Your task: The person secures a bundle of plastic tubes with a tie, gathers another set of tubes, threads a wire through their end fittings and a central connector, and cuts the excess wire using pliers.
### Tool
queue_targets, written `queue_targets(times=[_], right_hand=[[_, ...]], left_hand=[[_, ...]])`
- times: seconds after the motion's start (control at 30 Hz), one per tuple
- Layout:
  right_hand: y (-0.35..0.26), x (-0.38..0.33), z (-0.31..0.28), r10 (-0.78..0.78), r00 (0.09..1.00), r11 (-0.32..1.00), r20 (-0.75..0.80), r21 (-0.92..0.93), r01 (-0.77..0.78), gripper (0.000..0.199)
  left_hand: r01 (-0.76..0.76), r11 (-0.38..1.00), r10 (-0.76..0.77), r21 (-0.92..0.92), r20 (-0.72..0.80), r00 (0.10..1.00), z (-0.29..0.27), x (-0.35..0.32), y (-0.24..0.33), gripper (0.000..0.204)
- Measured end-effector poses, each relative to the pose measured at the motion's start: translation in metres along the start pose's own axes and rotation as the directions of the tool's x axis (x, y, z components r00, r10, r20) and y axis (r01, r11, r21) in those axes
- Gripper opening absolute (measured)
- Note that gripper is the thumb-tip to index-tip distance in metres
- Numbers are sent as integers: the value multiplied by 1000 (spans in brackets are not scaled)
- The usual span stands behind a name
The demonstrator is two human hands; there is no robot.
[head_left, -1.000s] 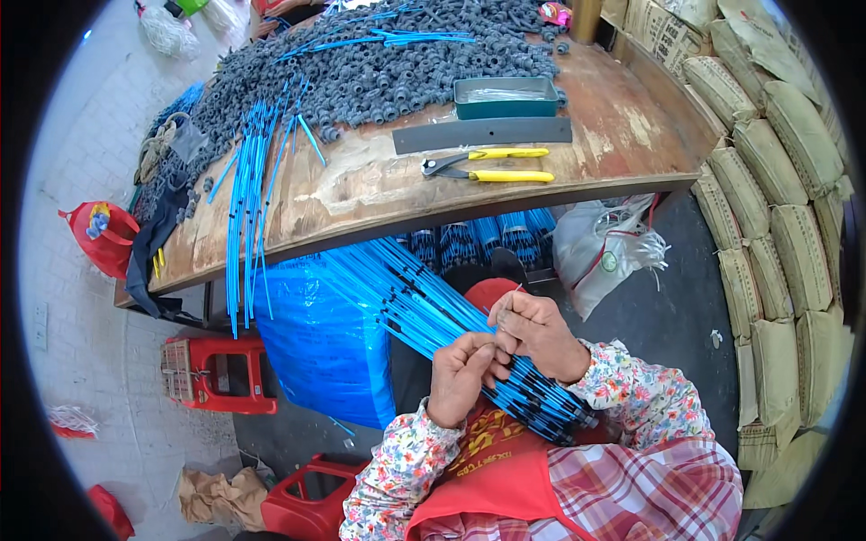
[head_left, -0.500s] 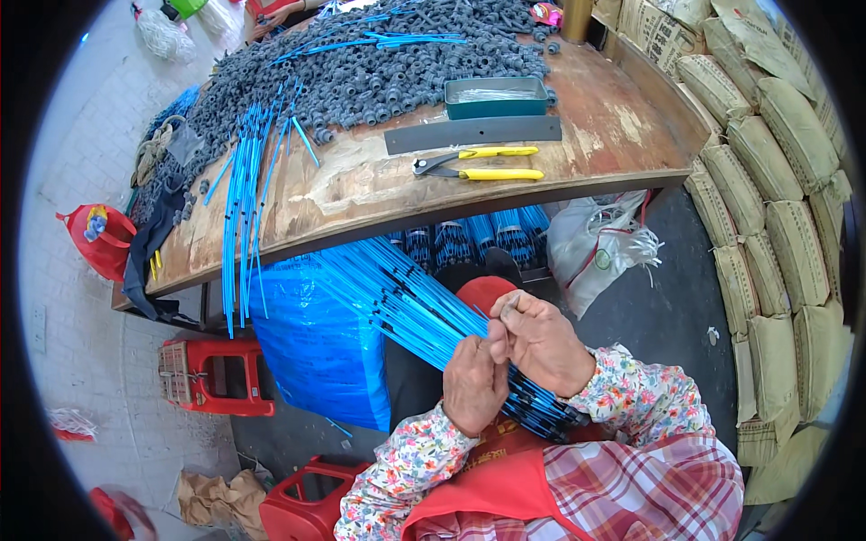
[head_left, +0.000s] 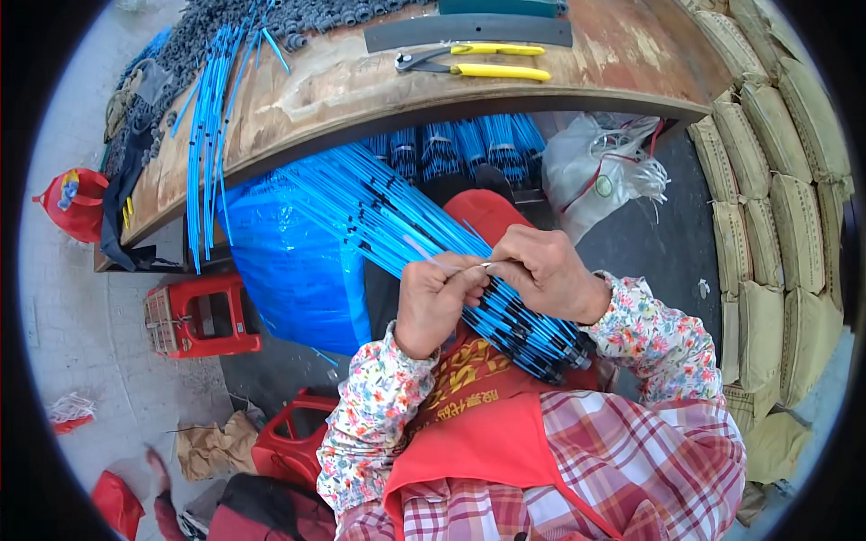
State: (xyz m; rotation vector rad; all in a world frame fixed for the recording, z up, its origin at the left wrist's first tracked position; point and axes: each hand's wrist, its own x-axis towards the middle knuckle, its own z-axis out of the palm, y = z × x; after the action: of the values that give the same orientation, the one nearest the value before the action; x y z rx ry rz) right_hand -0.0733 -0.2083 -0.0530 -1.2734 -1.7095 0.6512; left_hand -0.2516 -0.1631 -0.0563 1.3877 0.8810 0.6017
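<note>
Across my lap lies a large bundle of thin blue rods with black fittings, its black-banded end near my apron. Above it my left hand and my right hand meet, thumbs and fingertips pinched together. Between the fingertips shows a bit of a thin pale strip, mostly hidden by the fingers. Both hands are closed on it, just over the rods.
On the wooden table ahead lie yellow-handled pliers, a grey flat bar, grey fittings and loose blue rods. A blue bag, red stools and stacked sacks stand around.
The view has tilted down, so the table sits higher in the picture. My hands stay together over the bundle; the left has turned and both sets of fingertips now pinch a pale strip.
</note>
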Motion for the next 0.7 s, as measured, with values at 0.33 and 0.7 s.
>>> queue_targets(times=[0.33,0.7], right_hand=[[2,0,-6,-86,951,994,297,94,60,8],[17,14,4,22,983,998,185,61,-34,12]], left_hand=[[51,957,-77,-286,-81,994,2,-10,-7,6],[-381,778,480,499,-81,874,18,-6,-1,18]])
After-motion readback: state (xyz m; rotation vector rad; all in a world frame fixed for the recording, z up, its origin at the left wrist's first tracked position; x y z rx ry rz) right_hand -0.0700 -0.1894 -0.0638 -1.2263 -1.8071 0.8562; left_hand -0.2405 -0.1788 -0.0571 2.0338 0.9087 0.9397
